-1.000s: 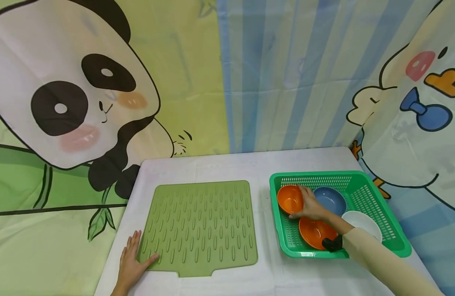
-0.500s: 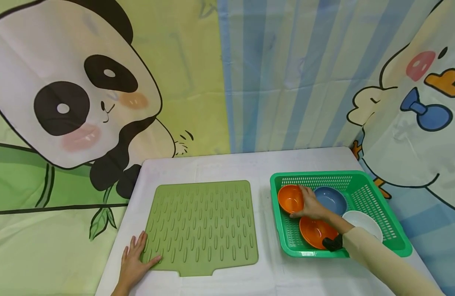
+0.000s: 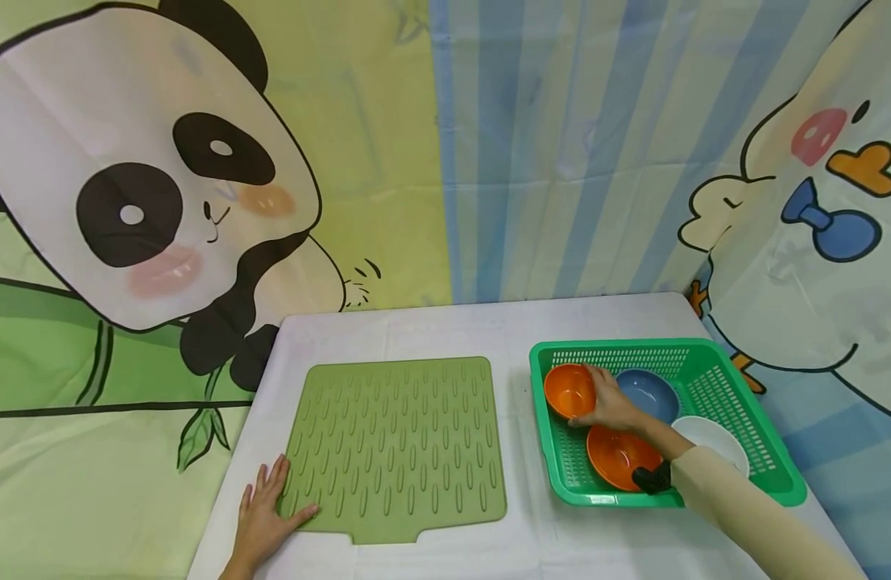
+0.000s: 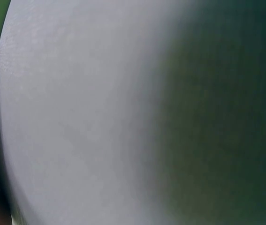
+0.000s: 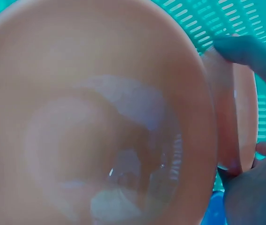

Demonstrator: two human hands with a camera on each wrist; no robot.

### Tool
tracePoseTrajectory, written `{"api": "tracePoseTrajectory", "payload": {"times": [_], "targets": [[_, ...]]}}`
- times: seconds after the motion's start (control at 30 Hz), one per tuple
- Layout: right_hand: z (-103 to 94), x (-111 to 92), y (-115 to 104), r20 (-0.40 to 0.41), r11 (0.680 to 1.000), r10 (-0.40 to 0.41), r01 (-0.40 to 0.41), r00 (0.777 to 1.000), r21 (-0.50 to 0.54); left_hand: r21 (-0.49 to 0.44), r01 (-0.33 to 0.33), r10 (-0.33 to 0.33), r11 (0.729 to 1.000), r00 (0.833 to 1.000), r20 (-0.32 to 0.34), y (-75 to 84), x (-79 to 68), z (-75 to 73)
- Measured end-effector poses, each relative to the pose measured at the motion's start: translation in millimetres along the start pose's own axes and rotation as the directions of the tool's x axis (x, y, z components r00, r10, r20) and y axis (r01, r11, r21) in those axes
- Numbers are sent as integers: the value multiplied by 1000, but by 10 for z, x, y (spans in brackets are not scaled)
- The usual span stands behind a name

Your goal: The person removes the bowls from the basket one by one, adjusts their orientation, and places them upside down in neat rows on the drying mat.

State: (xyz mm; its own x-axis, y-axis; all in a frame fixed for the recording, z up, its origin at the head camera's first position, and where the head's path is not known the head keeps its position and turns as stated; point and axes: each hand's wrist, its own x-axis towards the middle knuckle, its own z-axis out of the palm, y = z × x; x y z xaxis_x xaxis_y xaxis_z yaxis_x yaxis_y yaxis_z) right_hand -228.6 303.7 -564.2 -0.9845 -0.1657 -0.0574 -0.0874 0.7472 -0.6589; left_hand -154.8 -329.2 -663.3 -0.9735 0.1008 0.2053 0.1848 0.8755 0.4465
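In the head view my right hand [image 3: 614, 404] grips a small orange bowl [image 3: 565, 392] by its right side, inside the green plastic basket [image 3: 772, 451]. The right wrist view has fingers and thumb on either side of this small bowl [image 5: 224, 108]. A larger orange bowl [image 3: 614, 455] sits in front of it, partly under the forearm; that bowl [image 5: 86, 140] fills most of the right wrist view. At the left, my left hand [image 3: 263, 519] rests with spread fingers at the lower left edge of a green ridged mat [image 3: 395, 443]. The left wrist view shows mostly blurred white cloth.
A blue bowl [image 3: 648, 393] stands behind the right hand in the basket. A white bowl [image 3: 712, 439] lies to the right, partly covered by the sleeve [image 3: 750, 507]. White cloth [image 3: 521, 515] covers the table. A printed curtain [image 3: 518, 153] hangs behind.
The left hand has shifted very slightly rightward along the mat's edge, and the view has tilted a little. The right hand keeps its hold on the small orange bowl.
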Motion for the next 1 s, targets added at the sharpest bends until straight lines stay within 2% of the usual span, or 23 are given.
{"api": "tracePoseTrajectory", "payload": {"times": [0.6, 1.0], "targets": [[-66, 23, -75, -67, 998, -66, 66, 996, -5, -11, 4, -4, 1000, 1000, 4, 13, 3, -6], [-127, -4, -75, -27, 995, -84, 83, 996, -58, -1, 7, -7, 1000, 1000, 9, 3, 5, -15]]}}
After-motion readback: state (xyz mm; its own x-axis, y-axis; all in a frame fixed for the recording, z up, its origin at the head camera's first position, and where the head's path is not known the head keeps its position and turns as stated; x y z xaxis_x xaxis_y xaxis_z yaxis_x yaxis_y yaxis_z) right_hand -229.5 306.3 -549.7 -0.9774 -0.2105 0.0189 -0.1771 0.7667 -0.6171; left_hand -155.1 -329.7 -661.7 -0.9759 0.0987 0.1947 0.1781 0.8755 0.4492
